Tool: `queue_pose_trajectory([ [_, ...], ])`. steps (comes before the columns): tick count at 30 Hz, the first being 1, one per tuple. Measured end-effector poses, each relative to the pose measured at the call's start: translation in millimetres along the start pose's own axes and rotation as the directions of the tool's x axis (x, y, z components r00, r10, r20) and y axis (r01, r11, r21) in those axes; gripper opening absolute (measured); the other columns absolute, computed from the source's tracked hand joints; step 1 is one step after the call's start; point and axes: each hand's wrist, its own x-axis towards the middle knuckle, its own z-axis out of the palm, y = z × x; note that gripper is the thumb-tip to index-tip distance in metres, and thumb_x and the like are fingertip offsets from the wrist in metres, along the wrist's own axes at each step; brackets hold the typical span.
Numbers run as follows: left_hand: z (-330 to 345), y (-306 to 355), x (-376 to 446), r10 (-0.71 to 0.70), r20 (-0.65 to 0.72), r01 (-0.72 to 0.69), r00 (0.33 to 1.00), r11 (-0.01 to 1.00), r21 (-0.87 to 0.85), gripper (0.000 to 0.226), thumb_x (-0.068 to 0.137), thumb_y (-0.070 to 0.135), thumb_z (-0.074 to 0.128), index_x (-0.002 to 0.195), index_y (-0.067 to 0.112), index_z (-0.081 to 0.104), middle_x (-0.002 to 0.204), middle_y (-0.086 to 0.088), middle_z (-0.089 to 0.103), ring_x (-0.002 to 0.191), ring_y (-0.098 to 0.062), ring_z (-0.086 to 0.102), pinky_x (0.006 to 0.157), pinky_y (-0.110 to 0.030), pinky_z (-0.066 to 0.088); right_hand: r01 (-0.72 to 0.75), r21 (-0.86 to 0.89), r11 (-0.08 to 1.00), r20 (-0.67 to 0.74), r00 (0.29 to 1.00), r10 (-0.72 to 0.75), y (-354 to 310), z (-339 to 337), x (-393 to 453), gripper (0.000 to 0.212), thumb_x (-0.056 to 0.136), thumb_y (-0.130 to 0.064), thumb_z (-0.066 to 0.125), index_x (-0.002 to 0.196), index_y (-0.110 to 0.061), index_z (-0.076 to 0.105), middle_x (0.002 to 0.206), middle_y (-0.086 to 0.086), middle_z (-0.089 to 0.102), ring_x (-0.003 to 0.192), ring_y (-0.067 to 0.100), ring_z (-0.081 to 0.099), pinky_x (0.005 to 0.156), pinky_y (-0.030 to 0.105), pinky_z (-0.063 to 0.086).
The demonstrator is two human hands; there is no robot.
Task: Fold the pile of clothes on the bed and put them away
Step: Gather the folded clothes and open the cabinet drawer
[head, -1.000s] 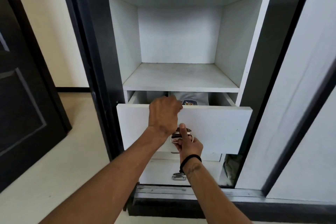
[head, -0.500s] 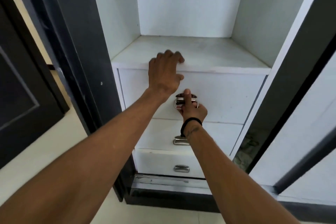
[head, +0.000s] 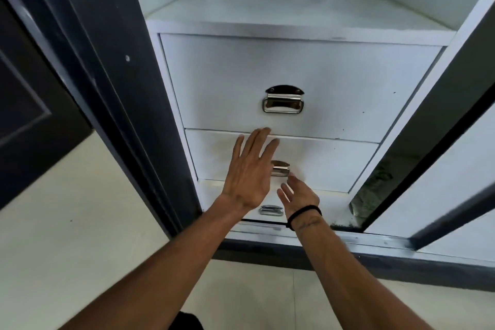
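A white wardrobe fills the view, with three drawers under an open shelf (head: 281, 11). The top drawer (head: 219, 78) is pushed in flush, its metal handle (head: 283, 103) hanging free. No clothes show. My left hand (head: 249, 171) hovers in front of the middle drawer (head: 329, 163), fingers straight and spread, holding nothing. My right hand (head: 298, 197), with a black band on the wrist, is lower and to the right, fingers relaxed and empty. The left hand partly hides the middle drawer's handle (head: 281, 167).
The bottom drawer's handle (head: 270, 209) shows between my wrists. A dark wardrobe frame (head: 107, 61) stands at the left and a dark sliding-door edge (head: 434, 142) at the right. A metal track (head: 375, 241) runs along the wardrobe's base above pale floor tiles (head: 67, 236).
The top drawer went from open, with folded clothes inside, to fully pushed in. Both hands have let go of it and dropped lower, fingers now spread.
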Motion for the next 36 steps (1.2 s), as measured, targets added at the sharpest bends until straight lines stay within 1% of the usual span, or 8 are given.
queue_pose_trajectory([
  [2, 10, -1, -3, -0.019, 0.042, 0.019, 0.999, 1.000, 0.009, 0.071, 0.096, 0.020, 0.068, 0.158, 0.013, 0.035, 0.170, -0.010, 0.021, 0.159, -0.027, 0.015, 0.126, -0.053, 0.021, -0.031, -0.035, 0.999, 0.031, 0.999, 0.032, -2, 4, 7, 0.035, 0.097, -0.010, 0.071, 0.130, -0.004, 0.063, 0.098, 0.004, 0.069, 0.104, 0.028, 0.066, 0.082, 0.038, 0.058],
  [5, 17, 1, -1, -0.001, 0.070, -0.001, 0.998, 1.000, 0.027, 0.080, 0.094, 0.021, 0.070, 0.161, 0.009, 0.028, 0.171, -0.010, 0.018, 0.159, -0.027, 0.012, 0.126, -0.053, 0.023, -0.074, -0.070, 0.995, 0.026, 0.997, 0.076, 0, 11, 11, 0.004, 0.097, -0.010, 0.070, 0.100, -0.007, 0.069, 0.099, 0.008, 0.069, 0.099, 0.026, 0.066, 0.095, 0.041, 0.056],
  [13, 26, -3, -6, 0.000, 0.105, -0.011, 0.994, 0.995, 0.103, 0.085, 0.090, 0.020, 0.074, 0.160, 0.007, 0.028, 0.167, -0.012, 0.028, 0.157, -0.029, 0.022, 0.126, -0.052, 0.024, -0.058, -0.018, 0.998, 0.018, 0.998, 0.058, 11, 24, 19, 0.020, 0.097, 0.001, 0.061, 0.117, 0.003, 0.066, 0.097, 0.019, 0.072, 0.083, 0.025, 0.070, 0.073, 0.032, 0.061],
  [16, 21, -2, -5, -0.002, 0.129, -0.008, 0.992, 0.997, 0.081, 0.085, 0.087, 0.008, 0.070, 0.160, 0.007, 0.027, 0.167, -0.012, 0.027, 0.157, -0.028, 0.021, 0.127, -0.051, 0.022, -0.054, 0.077, 0.996, 0.068, 0.996, 0.049, 10, 28, 9, 0.013, 0.098, 0.004, 0.053, 0.099, 0.002, 0.065, 0.087, 0.020, 0.068, 0.081, 0.028, 0.067, 0.078, 0.036, 0.061],
  [21, 8, 5, -2, -0.049, 0.204, 0.053, 0.978, 0.998, -0.016, 0.089, 0.084, -0.004, 0.070, 0.161, 0.006, 0.026, 0.168, -0.012, 0.026, 0.157, -0.030, 0.020, 0.124, -0.043, 0.026, -0.179, 0.279, 0.944, 0.220, 0.968, 0.118, -6, 24, -11, 0.025, 0.094, -0.028, 0.057, 0.075, -0.013, 0.050, 0.063, 0.005, 0.047, 0.066, 0.024, 0.054, 0.089, 0.043, 0.052],
  [26, -10, 24, 12, -0.160, 0.261, 0.176, 0.952, 0.984, -0.039, 0.086, 0.091, 0.014, 0.077, 0.161, 0.011, 0.026, 0.166, -0.009, 0.029, 0.155, -0.027, 0.024, 0.120, -0.039, 0.034, -0.091, 0.134, 0.987, 0.218, 0.974, 0.060, -9, 28, -30, 0.066, 0.058, -0.075, 0.086, 0.083, -0.018, 0.062, 0.062, -0.001, 0.049, 0.080, 0.020, 0.063, 0.093, 0.046, 0.057],
  [31, -31, 40, 22, -0.201, 0.280, 0.197, 0.939, 0.979, 0.042, 0.081, 0.088, 0.017, 0.077, 0.155, 0.009, 0.033, 0.157, -0.008, 0.036, 0.147, -0.026, 0.033, 0.115, -0.034, 0.039, -0.072, 0.045, 0.996, 0.182, 0.981, 0.063, -14, 29, -39, 0.077, 0.050, -0.074, 0.090, 0.096, -0.016, 0.068, 0.059, -0.002, 0.046, 0.061, 0.015, 0.052, 0.064, 0.033, 0.058],
  [36, -36, 53, 25, -0.249, 0.324, 0.209, 0.913, 0.966, 0.152, 0.081, 0.082, 0.021, 0.080, 0.149, 0.009, 0.037, 0.146, -0.007, 0.041, 0.139, -0.022, 0.040, 0.112, -0.031, 0.043, -0.061, 0.030, 0.998, 0.171, 0.984, 0.055, -11, 31, -36, 0.116, 0.020, -0.077, 0.093, 0.109, -0.006, 0.072, 0.081, 0.011, 0.063, 0.084, 0.029, 0.062, 0.087, 0.053, 0.062],
])
